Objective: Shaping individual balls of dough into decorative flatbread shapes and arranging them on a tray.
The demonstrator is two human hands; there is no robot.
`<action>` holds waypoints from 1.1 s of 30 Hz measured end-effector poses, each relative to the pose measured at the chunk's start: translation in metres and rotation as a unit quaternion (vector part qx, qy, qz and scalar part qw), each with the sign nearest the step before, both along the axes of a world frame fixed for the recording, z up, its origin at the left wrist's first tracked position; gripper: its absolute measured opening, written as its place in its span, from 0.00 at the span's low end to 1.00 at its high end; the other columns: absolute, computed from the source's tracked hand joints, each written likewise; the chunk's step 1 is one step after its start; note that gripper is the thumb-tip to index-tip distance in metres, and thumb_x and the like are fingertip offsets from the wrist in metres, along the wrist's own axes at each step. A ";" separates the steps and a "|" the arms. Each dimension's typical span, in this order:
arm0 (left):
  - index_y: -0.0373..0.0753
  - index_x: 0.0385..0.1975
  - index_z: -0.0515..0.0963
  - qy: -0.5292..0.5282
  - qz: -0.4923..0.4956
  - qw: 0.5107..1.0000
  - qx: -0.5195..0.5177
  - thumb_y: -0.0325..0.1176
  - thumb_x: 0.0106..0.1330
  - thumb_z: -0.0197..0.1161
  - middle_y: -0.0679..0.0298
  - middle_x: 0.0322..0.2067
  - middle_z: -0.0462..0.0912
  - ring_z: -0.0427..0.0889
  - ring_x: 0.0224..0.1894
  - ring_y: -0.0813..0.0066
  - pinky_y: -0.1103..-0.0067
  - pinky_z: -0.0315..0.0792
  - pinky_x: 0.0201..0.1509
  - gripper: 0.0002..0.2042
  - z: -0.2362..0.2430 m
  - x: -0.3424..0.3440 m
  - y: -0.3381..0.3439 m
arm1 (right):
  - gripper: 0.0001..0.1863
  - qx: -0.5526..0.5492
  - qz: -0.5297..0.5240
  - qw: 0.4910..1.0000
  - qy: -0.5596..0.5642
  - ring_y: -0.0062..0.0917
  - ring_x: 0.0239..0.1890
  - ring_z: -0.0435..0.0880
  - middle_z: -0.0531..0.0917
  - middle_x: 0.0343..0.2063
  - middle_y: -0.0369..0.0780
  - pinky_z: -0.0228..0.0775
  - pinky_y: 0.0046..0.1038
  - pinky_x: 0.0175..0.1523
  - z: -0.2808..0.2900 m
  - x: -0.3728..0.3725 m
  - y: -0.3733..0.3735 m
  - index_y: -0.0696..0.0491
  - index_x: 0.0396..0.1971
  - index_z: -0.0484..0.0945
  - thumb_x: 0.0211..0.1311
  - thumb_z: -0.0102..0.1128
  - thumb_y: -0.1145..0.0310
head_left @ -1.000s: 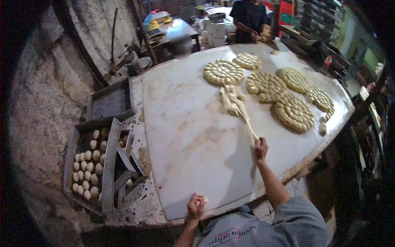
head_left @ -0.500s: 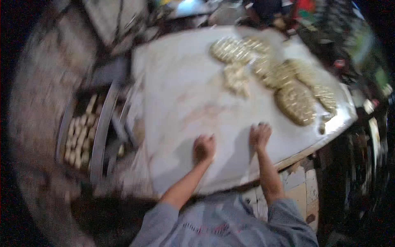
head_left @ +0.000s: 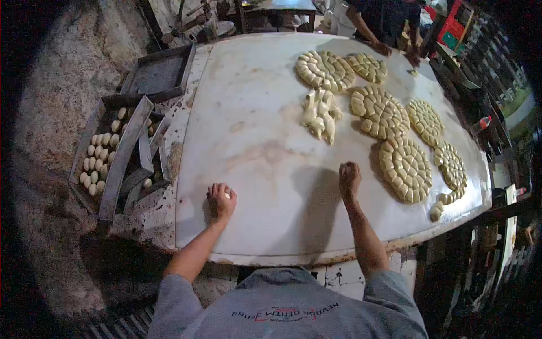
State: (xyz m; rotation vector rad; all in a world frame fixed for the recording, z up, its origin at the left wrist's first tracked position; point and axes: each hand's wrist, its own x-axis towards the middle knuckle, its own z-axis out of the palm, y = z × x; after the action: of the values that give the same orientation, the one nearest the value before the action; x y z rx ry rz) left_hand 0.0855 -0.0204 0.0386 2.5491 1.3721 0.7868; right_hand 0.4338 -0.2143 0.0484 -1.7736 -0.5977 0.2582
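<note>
My left hand (head_left: 221,201) is on the near left part of the white tabletop (head_left: 254,101), fingers curled, with a bit of a pale dough ball (head_left: 228,195) showing in its grasp. My right hand (head_left: 350,179) is closed low over the table, knuckles up; what it may hold is hidden beneath the fingers. To its right lies a flat round (head_left: 405,170) of cut dough pieces packed in a spiral. More such coils (head_left: 379,112) spread behind it. Beyond my hands rests a loose heap of dough pieces (head_left: 320,114).
At the left, a wooden tray (head_left: 122,158) holds rows of dough balls (head_left: 97,155). Beside it are a smaller box (head_left: 161,152) and a dark shallow tray (head_left: 158,74). A co-worker's hands (head_left: 384,48) work at the far right corner. A short dough tail (head_left: 437,211) lies near the right edge.
My left hand has moved left across the table, away from my right hand, which stays closed. The view has shifted and become sharper.
</note>
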 end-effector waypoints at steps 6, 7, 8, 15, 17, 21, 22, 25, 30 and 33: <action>0.41 0.17 0.68 -0.042 0.004 0.997 0.060 0.28 0.48 0.57 0.60 0.24 0.71 0.70 0.32 0.58 0.66 0.63 0.36 0.04 -0.005 0.021 0.008 | 0.13 -0.198 -0.052 0.822 -0.532 0.40 0.43 0.69 0.73 0.35 0.45 0.63 0.33 0.44 -0.038 0.020 0.089 0.55 0.35 0.73 0.56 0.51 0.61; 0.41 0.17 0.68 -0.048 0.002 0.998 0.037 0.29 0.48 0.57 0.59 0.24 0.72 0.70 0.33 0.58 0.66 0.63 0.36 0.04 -0.004 0.029 0.009 | 0.13 -0.179 -0.037 0.877 -0.445 0.40 0.41 0.69 0.73 0.34 0.45 0.63 0.34 0.43 -0.041 0.028 0.084 0.55 0.33 0.73 0.56 0.51 0.60; 0.41 0.17 0.69 -0.055 0.001 0.998 0.012 0.30 0.49 0.58 0.59 0.25 0.72 0.70 0.33 0.58 0.66 0.64 0.37 0.05 -0.003 0.037 0.004 | 0.14 -0.159 -0.018 0.922 -0.353 0.40 0.39 0.69 0.73 0.33 0.45 0.63 0.35 0.42 -0.042 0.031 0.077 0.55 0.32 0.73 0.56 0.50 0.59; 0.39 0.26 0.74 0.021 -0.243 0.969 -0.033 0.42 0.49 0.61 0.56 0.32 0.71 0.69 0.39 0.58 0.65 0.65 0.45 0.13 0.018 -0.057 -0.043 | 0.28 -0.174 -0.048 0.968 -0.175 0.46 0.56 0.61 0.60 0.55 0.54 0.57 0.40 0.57 -0.058 -0.087 -0.036 0.58 0.58 0.57 0.64 0.40 0.55; 0.39 0.25 0.74 -0.003 -0.339 0.937 -0.085 0.44 0.49 0.62 0.57 0.31 0.71 0.69 0.38 0.58 0.65 0.65 0.44 0.14 0.018 -0.053 -0.019 | 0.25 -0.174 0.099 0.822 -0.533 0.45 0.53 0.64 0.65 0.50 0.52 0.54 0.42 0.58 -0.156 -0.077 -0.145 0.58 0.55 0.61 0.57 0.53 0.66; 0.40 0.23 0.72 -0.037 -0.265 0.963 0.006 0.41 0.44 0.62 0.59 0.31 0.71 0.69 0.38 0.58 0.65 0.65 0.41 0.13 0.002 -0.037 0.027 | 0.12 -0.223 0.117 0.891 -0.378 0.41 0.39 0.67 0.69 0.33 0.44 0.60 0.40 0.45 -0.052 -0.087 -0.077 0.53 0.33 0.71 0.46 0.56 0.66; 0.40 0.21 0.70 -0.067 -0.213 0.975 0.002 0.37 0.42 0.61 0.59 0.29 0.70 0.69 0.38 0.57 0.65 0.65 0.41 0.10 0.018 -0.009 0.025 | 0.12 -0.242 0.058 0.878 -0.410 0.41 0.39 0.67 0.69 0.33 0.44 0.60 0.40 0.44 -0.031 -0.084 -0.054 0.54 0.32 0.71 0.47 0.55 0.66; 0.37 0.17 0.70 -0.151 -0.077 0.986 0.007 0.31 0.40 0.59 0.55 0.27 0.72 0.71 0.36 0.56 0.64 0.67 0.37 0.07 -0.017 0.053 0.015 | 0.10 -0.221 -0.068 0.882 -0.411 0.42 0.38 0.68 0.71 0.31 0.46 0.60 0.40 0.43 -0.017 -0.096 0.021 0.56 0.27 0.72 0.47 0.55 0.65; 0.36 0.20 0.74 -0.073 -0.215 0.973 -0.048 0.31 0.48 0.55 0.55 0.28 0.74 0.73 0.38 0.58 0.67 0.70 0.43 0.06 0.040 -0.001 -0.060 | 0.09 -0.253 -0.014 0.897 -0.362 0.41 0.43 0.70 0.75 0.36 0.49 0.61 0.38 0.48 -0.013 -0.164 0.021 0.57 0.27 0.75 0.51 0.54 0.66; 0.38 0.21 0.74 -0.079 -0.249 0.961 -0.086 0.32 0.47 0.56 0.56 0.28 0.73 0.74 0.36 0.58 0.67 0.70 0.42 0.05 0.014 -0.069 -0.061 | 0.10 -0.261 0.020 0.860 -0.438 0.40 0.45 0.70 0.76 0.36 0.48 0.62 0.37 0.49 -0.019 -0.172 -0.049 0.58 0.31 0.75 0.50 0.55 0.68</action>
State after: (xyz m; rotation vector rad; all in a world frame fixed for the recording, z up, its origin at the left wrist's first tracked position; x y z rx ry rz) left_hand 0.0166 -0.0817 0.0523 2.4649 0.6694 0.7138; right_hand 0.2617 -0.2633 0.0298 -2.3884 -1.3028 -0.4482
